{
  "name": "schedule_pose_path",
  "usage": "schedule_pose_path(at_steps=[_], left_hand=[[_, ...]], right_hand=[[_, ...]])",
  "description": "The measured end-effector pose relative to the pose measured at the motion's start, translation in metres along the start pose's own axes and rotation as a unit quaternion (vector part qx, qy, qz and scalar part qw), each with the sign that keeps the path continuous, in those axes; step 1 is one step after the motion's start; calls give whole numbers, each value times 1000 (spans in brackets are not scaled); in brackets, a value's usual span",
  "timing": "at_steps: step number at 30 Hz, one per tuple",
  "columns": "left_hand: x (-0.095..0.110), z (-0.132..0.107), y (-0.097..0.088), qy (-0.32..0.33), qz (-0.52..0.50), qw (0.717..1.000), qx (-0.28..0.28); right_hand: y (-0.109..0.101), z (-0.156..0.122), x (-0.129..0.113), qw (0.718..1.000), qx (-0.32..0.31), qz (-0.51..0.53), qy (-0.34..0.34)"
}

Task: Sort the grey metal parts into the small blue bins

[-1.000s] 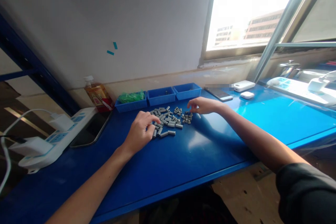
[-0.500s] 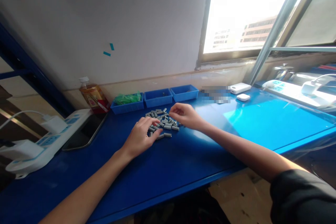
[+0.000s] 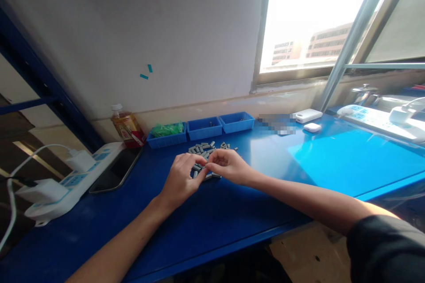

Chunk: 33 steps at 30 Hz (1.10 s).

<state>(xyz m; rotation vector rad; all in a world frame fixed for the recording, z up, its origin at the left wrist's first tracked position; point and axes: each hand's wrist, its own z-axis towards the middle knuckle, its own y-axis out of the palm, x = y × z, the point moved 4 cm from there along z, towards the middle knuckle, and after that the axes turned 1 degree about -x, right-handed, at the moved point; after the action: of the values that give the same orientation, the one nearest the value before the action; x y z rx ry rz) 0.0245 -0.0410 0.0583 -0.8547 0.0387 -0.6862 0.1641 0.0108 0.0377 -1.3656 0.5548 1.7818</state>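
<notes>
My left hand [image 3: 184, 176] is curled, thumb and index finger brought close together at the edge of a pile of small grey metal cylinders [image 3: 199, 147]. My right hand [image 3: 229, 167] is pinched, its fingertips meeting those of the left. Whatever lies between the fingertips is too small and covered to name. Part of the pile is hidden behind both hands. Just beyond my right hand lie a few smaller metal pieces [image 3: 225, 146].
Three blue bins stand along the wall: one with green plastic [image 3: 166, 140], a middle one [image 3: 204, 132] and a right one [image 3: 236, 126] with small parts. Left are a bottle [image 3: 128, 128], a phone [image 3: 114, 172] and a power strip [image 3: 75, 181]. White cases [image 3: 308, 116] lie right.
My right hand has come left and down from the far side of the pile to meet my left hand. The left fingers have drawn closer together. The view has shifted slightly.
</notes>
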Motion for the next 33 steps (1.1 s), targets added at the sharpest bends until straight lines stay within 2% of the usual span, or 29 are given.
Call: schedule_pose_path(at_steps=[3,12,16,18,20,23,26,28,33], left_hand=[[3,1,-1,13,-11,1000,3],[-1,2,-3,-11,-30,999,-8],[-6,1,0,-23,-20,999,-17],[-8,2,1,-30,-17,999,-24],[-9,2,2,-36,-17,999,-32],[-11,2,3,-44,-20,998,-49],[-11,1,6,-47,-43,995,-80],[-11,0,8,-49,-72,991,-105],[-9,-1,10,-79,-143,974,-159]], right_hand=[[1,-1,-1,1000,-3,13,6],[-1,-5,-4,997,76,24,-25],[-6,-5,-7,995,61,-51,-61],[-8,-6,-11,983,50,-143,-104],[-8,-8,-16,959,39,-237,-151],[-8,-10,-17,928,35,-322,-185],[-9,-9,-14,915,43,-366,-162],[-8,-9,-13,913,24,-380,-148],[-1,-12,-18,889,-50,-394,-229]])
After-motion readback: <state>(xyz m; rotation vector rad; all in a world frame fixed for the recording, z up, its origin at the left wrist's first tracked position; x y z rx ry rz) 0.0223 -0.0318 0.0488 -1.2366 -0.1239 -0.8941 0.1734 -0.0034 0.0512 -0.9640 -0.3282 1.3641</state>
